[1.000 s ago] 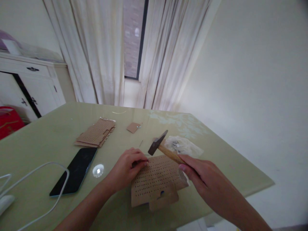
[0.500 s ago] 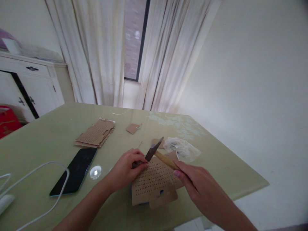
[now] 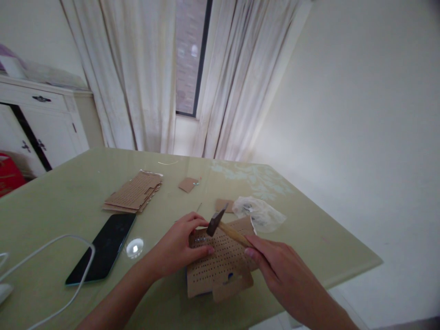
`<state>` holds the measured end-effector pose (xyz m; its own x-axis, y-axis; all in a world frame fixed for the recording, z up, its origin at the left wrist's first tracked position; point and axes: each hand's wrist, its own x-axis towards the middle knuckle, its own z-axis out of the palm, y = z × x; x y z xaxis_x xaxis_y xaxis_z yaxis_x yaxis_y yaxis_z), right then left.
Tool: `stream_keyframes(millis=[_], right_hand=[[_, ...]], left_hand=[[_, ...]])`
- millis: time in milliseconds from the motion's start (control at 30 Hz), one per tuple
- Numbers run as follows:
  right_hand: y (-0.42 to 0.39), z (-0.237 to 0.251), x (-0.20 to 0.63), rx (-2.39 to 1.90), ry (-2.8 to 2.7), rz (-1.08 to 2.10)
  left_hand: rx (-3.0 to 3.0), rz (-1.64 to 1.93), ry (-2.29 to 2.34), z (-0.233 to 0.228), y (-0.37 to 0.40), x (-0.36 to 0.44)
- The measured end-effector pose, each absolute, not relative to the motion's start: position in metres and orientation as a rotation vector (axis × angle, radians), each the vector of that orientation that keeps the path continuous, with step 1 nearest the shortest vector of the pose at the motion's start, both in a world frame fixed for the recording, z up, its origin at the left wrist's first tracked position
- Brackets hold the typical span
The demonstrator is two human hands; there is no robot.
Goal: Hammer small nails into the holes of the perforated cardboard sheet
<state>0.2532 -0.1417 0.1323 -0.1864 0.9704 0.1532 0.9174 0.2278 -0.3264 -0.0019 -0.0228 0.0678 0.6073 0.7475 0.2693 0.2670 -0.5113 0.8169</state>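
Observation:
A brown cardboard piece [image 3: 220,270] full of small punched holes lies at the near edge of the pale green table [image 3: 68,201]. My left hand [image 3: 178,245] rests on its upper left corner, thumb and forefinger apart around a small spot on the board; whether they hold a nail is too small to tell. My right hand [image 3: 278,270] grips the wooden handle of a small hammer [image 3: 220,222]. The dark hammer head is down on the board between my left fingers.
A black phone [image 3: 101,247] lies left of my hands beside a white cable [image 3: 51,243]. A stack of perforated cardboard [image 3: 132,197] and a small cardboard scrap [image 3: 187,184] sit further back. A clear plastic bag [image 3: 259,213] lies right of the hammer. White cabinet at left.
The hammer head has come down from above the board to its surface by my left fingers. My left fingers have spread apart. The view shifted slightly.

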Motion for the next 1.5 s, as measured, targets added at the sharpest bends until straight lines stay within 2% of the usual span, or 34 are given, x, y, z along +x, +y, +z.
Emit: stream_keyframes(millis=[200,300,433,600,733,900,1033,1333,1500], right_hand=[[-0.138,0.132,0.259,-1.714,-2.193,0.292],[-0.123,0.137,0.271,-1.667,-2.022,0.378],[-0.081,0.136,0.294,-1.418,-1.568,0.749],[-0.021,0.113,0.322,-1.022,-1.094,1.218],[0.007,0.082,0.327,-0.926,-1.014,1.28],[0.007,0.056,0.325,-0.894,-0.934,1.349],[0.0,0.055,0.325,-0.901,-0.878,1.375],[-0.004,0.058,0.317,-0.897,-0.829,1.385],[-0.003,0.058,0.315,-0.914,-0.828,1.384]], left_hand=[[2.062,0.812,0.797,0.064,-0.022,-0.001],[2.059,0.833,0.822,0.06,-0.021,-0.002],[2.015,0.989,0.886,0.048,-0.009,-0.013],[2.05,1.195,1.146,0.019,0.025,-0.026],[2.303,0.984,1.306,-0.007,0.041,-0.029],[2.318,0.733,1.507,-0.018,0.044,-0.032],[2.253,0.728,1.578,-0.009,0.043,-0.03],[1.672,1.263,1.118,0.055,-0.007,-0.026],[1.815,1.111,0.962,0.063,-0.028,-0.017]])
